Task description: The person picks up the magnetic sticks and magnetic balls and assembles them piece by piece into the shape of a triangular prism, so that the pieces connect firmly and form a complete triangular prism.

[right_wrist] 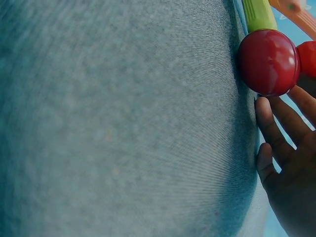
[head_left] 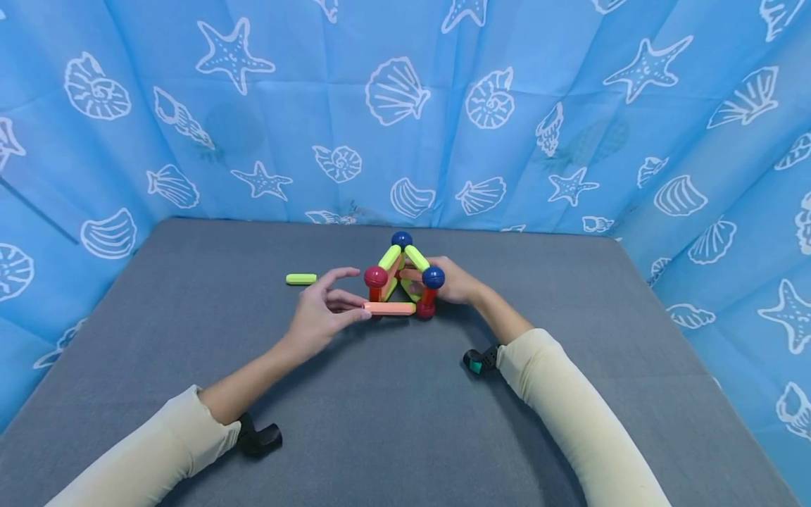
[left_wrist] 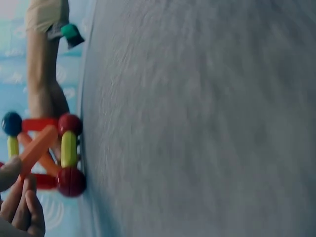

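Note:
My left hand point(head_left: 319, 310) pinches an orange magnetic rod point(head_left: 391, 308) between thumb and fingers, across the near side of a frame of balls and rods. A red ball point(head_left: 376, 275) and a blue ball point(head_left: 434, 277) top its near uprights, which are red rods point(head_left: 429, 296); another blue ball point(head_left: 402, 240) tops the back. Yellow-green rods point(head_left: 416, 258) join the upper balls. At the frame's right, my right hand point(head_left: 453, 280) reaches behind the near blue ball, fingers fairly straight. In the right wrist view those fingers touch or nearly touch a red ball point(right_wrist: 269, 62).
One loose yellow-green rod point(head_left: 300, 279) lies left of the frame on the grey table cover point(head_left: 393, 422). Blue curtains point(head_left: 285, 120) with shell and starfish prints hang behind and at the sides. Black wrist devices point(head_left: 258, 438) sit under both sleeves.

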Demonstrator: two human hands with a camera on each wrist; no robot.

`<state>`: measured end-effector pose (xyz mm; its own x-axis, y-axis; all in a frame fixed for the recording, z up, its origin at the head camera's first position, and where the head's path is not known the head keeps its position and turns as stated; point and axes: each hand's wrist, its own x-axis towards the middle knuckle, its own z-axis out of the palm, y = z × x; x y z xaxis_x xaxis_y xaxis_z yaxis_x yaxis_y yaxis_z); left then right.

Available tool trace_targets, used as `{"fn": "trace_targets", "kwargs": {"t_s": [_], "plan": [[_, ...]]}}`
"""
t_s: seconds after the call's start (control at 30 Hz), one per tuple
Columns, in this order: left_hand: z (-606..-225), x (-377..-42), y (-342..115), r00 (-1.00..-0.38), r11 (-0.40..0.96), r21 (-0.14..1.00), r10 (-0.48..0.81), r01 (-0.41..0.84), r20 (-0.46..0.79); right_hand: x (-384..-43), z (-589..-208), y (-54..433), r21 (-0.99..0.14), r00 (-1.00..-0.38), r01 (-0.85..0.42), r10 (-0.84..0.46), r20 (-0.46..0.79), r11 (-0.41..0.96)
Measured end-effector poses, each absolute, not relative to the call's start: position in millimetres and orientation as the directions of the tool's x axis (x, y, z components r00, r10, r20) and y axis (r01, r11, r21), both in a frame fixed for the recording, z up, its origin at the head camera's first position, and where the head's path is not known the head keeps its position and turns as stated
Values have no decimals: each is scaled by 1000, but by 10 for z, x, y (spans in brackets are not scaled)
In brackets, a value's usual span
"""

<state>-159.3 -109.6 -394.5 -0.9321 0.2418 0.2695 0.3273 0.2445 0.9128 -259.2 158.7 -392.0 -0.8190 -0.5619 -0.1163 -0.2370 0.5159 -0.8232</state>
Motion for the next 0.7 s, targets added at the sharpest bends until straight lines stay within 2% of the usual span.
{"fn": "trace_targets", "kwargs": {"t_s": [0.27,0.47,0.57,0.7], "plan": [[-3968,-1587,-890,-913,264,877,195,401,359,-2581,-3926,1597,-827,-816,-253,-570,-97,503],[-3925,-1628,-850,-876,323,815,218,481,431,-2582,-3934,1605,-827,-805,-279,-588,-76,488],[-3888,-1672,-848,-832,372,744,261,555,490,-2579,-3930,1610,-829,-805,-271,-587,-84,490],[-3821,-1755,-864,-751,512,564,308,648,584,-2579,-3928,1609,-834,-805,-258,-586,-94,489]]}}
